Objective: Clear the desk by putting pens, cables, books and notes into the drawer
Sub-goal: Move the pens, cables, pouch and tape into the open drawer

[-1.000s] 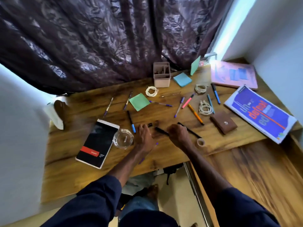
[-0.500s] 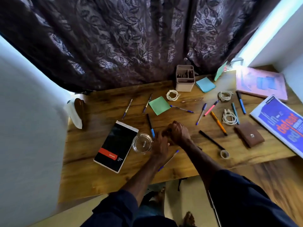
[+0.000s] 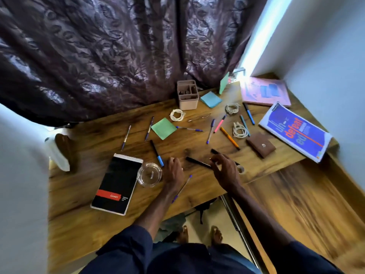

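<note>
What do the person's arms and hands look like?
Dark navy sleeves, the left sleeve and the right sleeve, end near the elbows; the forearms are bare. The left hand and the right hand wear no gloves; no watch or ring shows.

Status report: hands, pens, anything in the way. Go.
Left hand open, on desk. Right hand at black pen end, grip unclear. Glass ashtray close beside left hand.

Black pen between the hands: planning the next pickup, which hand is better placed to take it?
Right. The right hand hovers, fingers curled, at one end of the black pen; the left hand rests on the desk.
</note>
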A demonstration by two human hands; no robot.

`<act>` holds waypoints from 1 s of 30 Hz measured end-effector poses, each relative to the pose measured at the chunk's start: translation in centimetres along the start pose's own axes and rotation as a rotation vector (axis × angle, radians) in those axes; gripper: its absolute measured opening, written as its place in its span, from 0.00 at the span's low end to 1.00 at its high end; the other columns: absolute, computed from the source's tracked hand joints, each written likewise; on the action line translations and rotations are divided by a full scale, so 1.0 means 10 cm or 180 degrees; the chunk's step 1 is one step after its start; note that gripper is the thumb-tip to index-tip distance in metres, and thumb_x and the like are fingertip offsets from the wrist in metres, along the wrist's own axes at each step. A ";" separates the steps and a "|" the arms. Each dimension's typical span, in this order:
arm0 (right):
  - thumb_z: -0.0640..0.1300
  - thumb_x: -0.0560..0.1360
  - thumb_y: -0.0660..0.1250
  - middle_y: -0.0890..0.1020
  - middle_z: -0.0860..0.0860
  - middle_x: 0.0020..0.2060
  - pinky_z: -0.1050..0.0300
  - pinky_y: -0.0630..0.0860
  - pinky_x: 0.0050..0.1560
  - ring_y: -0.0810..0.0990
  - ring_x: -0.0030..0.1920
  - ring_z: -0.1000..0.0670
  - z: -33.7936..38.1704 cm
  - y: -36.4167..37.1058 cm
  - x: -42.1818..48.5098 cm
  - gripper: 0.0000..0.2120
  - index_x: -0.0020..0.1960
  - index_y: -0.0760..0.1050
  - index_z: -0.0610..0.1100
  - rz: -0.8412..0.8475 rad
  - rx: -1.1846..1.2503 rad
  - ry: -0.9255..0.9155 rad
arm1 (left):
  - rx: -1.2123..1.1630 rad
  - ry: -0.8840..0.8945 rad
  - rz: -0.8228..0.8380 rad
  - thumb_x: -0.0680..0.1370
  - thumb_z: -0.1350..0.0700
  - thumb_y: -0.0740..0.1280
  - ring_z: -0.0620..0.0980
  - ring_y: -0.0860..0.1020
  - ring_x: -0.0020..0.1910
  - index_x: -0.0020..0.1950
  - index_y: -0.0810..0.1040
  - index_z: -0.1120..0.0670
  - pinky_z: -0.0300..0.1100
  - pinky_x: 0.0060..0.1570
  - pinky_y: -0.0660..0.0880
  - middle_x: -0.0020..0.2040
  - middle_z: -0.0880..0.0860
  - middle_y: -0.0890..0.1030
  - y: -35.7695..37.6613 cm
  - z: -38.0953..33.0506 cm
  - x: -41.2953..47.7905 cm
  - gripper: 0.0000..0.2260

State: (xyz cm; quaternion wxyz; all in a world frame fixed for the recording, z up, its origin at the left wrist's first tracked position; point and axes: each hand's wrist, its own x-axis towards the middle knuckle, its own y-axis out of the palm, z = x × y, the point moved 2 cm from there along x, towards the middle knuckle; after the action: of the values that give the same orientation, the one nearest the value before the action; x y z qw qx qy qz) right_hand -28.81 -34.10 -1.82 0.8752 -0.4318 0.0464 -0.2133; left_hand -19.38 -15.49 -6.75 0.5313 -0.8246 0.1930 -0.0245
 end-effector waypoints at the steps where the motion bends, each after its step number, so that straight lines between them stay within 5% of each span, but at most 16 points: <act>1: 0.45 0.76 0.72 0.83 0.51 0.46 0.57 0.77 0.41 0.82 0.43 0.51 -0.09 -0.12 -0.12 0.04 0.50 0.79 0.48 -0.0085 0.0016 0.0042 | -0.0017 0.0042 -0.0053 0.77 0.55 0.70 0.55 0.74 0.64 0.60 0.76 0.54 0.50 0.62 0.72 0.62 0.55 0.77 0.01 -0.07 -0.05 0.12; 8: 0.47 0.76 0.72 0.82 0.55 0.39 0.55 0.79 0.39 0.80 0.38 0.58 -0.93 -0.63 -0.97 0.04 0.48 0.81 0.48 -0.0198 0.0129 0.0671 | -0.0237 0.1029 -0.0067 0.76 0.57 0.67 0.50 0.78 0.53 0.57 0.76 0.51 0.45 0.47 0.78 0.56 0.49 0.77 0.20 -0.87 -0.59 0.10; 14: 0.40 0.72 0.76 0.84 0.54 0.37 0.56 0.82 0.41 0.82 0.37 0.59 -1.54 -0.70 -1.43 0.05 0.46 0.84 0.46 -0.0112 0.0306 0.1379 | 0.0079 0.1611 0.0529 0.77 0.62 0.64 0.50 0.76 0.55 0.57 0.76 0.52 0.43 0.49 0.78 0.57 0.49 0.76 0.64 -1.39 -0.91 0.11; 19: 0.39 0.70 0.76 0.83 0.53 0.34 0.65 0.72 0.37 0.79 0.32 0.58 -1.91 -0.56 -1.63 0.03 0.44 0.85 0.44 -0.0022 0.0330 0.1944 | 0.0550 0.2092 0.0775 0.75 0.61 0.61 0.50 0.74 0.57 0.62 0.74 0.53 0.43 0.59 0.76 0.59 0.51 0.74 1.02 -1.61 -1.09 0.16; 25: 0.42 0.72 0.71 0.86 0.46 0.41 0.60 0.77 0.43 0.84 0.43 0.47 -2.19 -0.18 -1.53 0.06 0.47 0.85 0.43 0.0524 0.0375 0.2184 | 0.0910 0.1716 0.1067 0.76 0.56 0.69 0.50 0.76 0.55 0.61 0.76 0.54 0.42 0.55 0.78 0.56 0.53 0.75 1.23 -1.65 -1.23 0.14; 30: 0.42 0.73 0.71 0.84 0.50 0.38 0.60 0.74 0.38 0.81 0.39 0.51 -2.12 -0.01 -1.30 0.02 0.45 0.82 0.45 0.0706 0.0280 0.1948 | 0.1015 0.1634 0.1182 0.76 0.58 0.70 0.50 0.79 0.54 0.59 0.77 0.54 0.42 0.53 0.80 0.57 0.52 0.77 1.26 -1.72 -1.19 0.12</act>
State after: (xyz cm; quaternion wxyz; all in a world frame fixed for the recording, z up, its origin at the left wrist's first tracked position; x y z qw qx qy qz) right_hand -46.22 -44.38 -16.31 0.8564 -0.3017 0.3447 -0.2384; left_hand -38.29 -30.82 -8.45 0.5829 -0.6491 0.4606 -0.1638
